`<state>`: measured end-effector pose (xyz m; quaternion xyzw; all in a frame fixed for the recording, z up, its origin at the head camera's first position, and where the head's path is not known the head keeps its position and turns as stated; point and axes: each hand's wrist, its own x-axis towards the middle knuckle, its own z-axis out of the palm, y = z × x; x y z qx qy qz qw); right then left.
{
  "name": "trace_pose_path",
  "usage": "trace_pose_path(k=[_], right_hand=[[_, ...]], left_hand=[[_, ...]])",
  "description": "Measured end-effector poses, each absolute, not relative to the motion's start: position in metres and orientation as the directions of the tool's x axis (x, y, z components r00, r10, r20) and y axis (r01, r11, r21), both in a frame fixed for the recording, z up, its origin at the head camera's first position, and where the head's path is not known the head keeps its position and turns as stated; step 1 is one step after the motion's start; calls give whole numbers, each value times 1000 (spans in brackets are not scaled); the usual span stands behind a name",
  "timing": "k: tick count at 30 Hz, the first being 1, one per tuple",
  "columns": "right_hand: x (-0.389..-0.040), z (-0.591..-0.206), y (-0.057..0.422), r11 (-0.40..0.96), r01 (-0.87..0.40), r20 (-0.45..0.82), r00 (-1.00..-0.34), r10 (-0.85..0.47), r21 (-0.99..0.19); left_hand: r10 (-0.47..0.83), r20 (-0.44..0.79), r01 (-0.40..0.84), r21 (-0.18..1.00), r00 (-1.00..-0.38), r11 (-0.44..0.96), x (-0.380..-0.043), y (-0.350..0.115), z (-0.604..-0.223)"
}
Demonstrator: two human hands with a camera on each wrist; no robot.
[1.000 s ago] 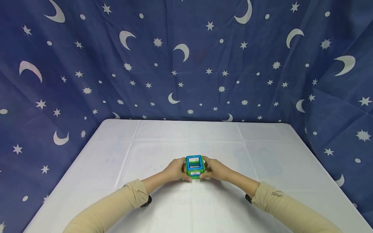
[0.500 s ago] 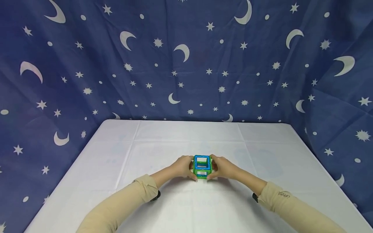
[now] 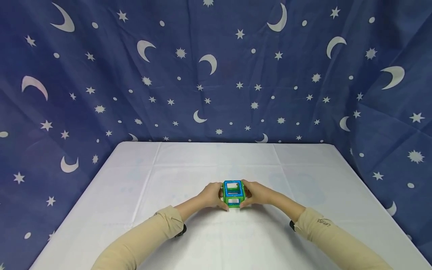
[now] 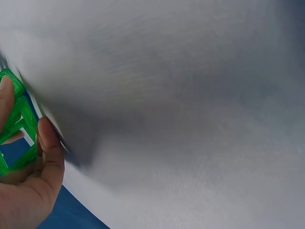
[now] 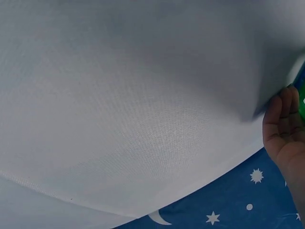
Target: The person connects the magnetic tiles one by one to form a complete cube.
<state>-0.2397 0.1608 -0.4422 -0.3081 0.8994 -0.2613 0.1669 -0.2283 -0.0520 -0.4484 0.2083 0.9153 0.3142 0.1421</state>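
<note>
A small cube of magnetic tiles (image 3: pixel 233 195), open square frames with a blue top and green sides, sits near the middle of the white table. My left hand (image 3: pixel 212 195) grips its left side, thumb near the front corner. From the opposite side my right hand (image 3: pixel 259 193) holds it in the same way. In the left wrist view, a green tile frame (image 4: pixel 29 114) shows between the fingers of the left hand (image 4: pixel 43 181). Only a sliver of the green cube side (image 5: pixel 302 102) appears beyond the right hand (image 5: pixel 284 126) in the right wrist view.
A white cloth with fold creases covers the table (image 3: pixel 182 161). Behind and beside it hangs a dark blue curtain (image 3: pixel 229 105) with white moons and stars. Both forearms, in beige sleeves (image 3: pixel 148 232), reach in from the front edge.
Both hands and the cube between them have shifted a little to the right, mostly in the first half second. The grip looks the same. The head view has tilted slightly.
</note>
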Motion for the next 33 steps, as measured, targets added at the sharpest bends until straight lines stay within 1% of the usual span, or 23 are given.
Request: trace_pose_path(k=[6,15,22,27,33], right_hand=[[-240,-444,160,659,-463,-154,-738,-657,-593],[-239,-442,157,660,-443,-172,-737,-653,-607],[-242,-442,157,662,-460,-175,-729,-662,-592],[-244,-441,156,663,-471,-176,-723,-668,-582],[-245,-433,162,657,-447,-187,-723,-665,-607]], left_hand=[[451,-139,267,640,-882,721,-225,-53,-448],[421,-140,245,637,-896,731,-224,-54,-448],[411,-136,243,628,-901,739,-223,-56,-445],[411,-135,237,641,-902,730,-224,-56,-444],[407,-144,218,662,-902,717,-227,-60,-444]])
